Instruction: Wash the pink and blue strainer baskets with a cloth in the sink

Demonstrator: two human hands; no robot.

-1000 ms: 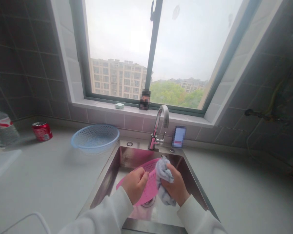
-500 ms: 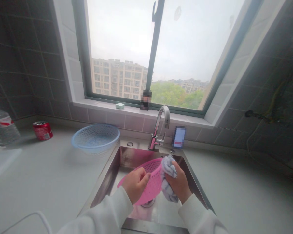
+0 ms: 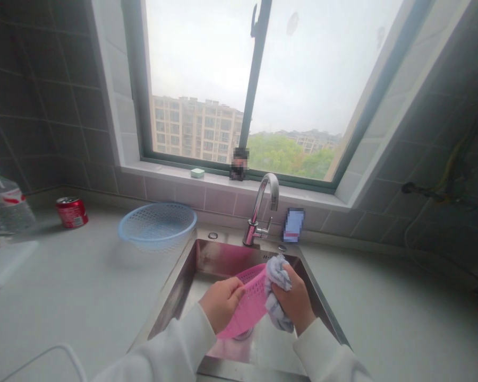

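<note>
A pink plastic basket (image 3: 252,303) with a perforated wall is held tilted over the steel sink (image 3: 187,289). My left hand (image 3: 222,305) is closed on its near rim, thumb on top. In my right hand (image 3: 297,294) is a bunched grey-white cloth (image 3: 278,286), pressed against the basket's right end. The cloth covers that part of the rim. Below the basket, the sink drain is partly hidden. Behind the basket rises a chrome faucet (image 3: 263,207); no water shows from its spout.
A light blue basket (image 3: 159,225) stands on the counter left of the sink. Farther left are a red can (image 3: 71,212) and a clear plastic bottle (image 3: 6,204). A phone-like blurred object (image 3: 293,225) leans behind the sink, and a pale green block (image 3: 197,173) lies on the sill.
The pink basket has turned slightly in my hands, so less of its left end shows. My left hand has shifted a little along the rim. The cloth stays against the right end.
</note>
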